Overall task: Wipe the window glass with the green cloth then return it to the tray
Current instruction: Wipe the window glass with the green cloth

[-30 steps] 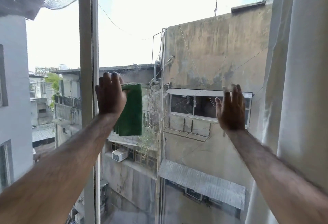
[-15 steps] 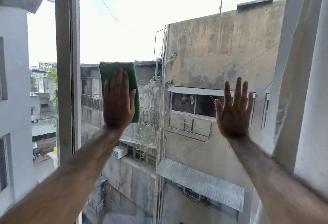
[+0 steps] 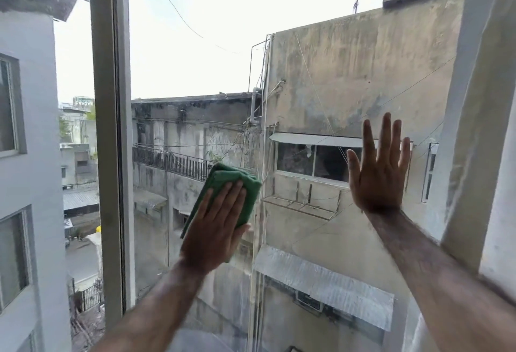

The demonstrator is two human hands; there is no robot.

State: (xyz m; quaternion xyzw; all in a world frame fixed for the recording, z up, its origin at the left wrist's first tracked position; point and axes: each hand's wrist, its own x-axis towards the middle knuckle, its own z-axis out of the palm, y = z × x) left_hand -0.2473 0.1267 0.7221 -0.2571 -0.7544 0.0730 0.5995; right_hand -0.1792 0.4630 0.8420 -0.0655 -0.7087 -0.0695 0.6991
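1. The left hand [image 3: 215, 224] lies flat on the cloth [image 3: 233, 188], fingers straight and close together, pressing it against the glass [image 3: 195, 72]; the hand is spread, not curled round the cloth, so it pins rather than grasps.
2. The cloth is green and folded into layers; it sits tilted, its upper end leaning right; its top and right edge show beyond the fingertips, and a strip runs down past the left side of the hand; it lies in the lower middle of the pane, well right of the frame [image 3: 110, 142].
3. The right hand [image 3: 378, 173] is open and empty, palm flat on the glass with fingers spread and pointing up; it rests near the right edge of the pane, just beside the curtain [image 3: 491, 128]; it sits a little higher than the left hand and well apart from it.
4. Both forearms reach up from the bottom edge of the view, bare to where they leave it.
5. Through the glass stand stained concrete buildings [image 3: 349, 78] under a pale sky; a wire [image 3: 178, 14] crosses the upper pane.
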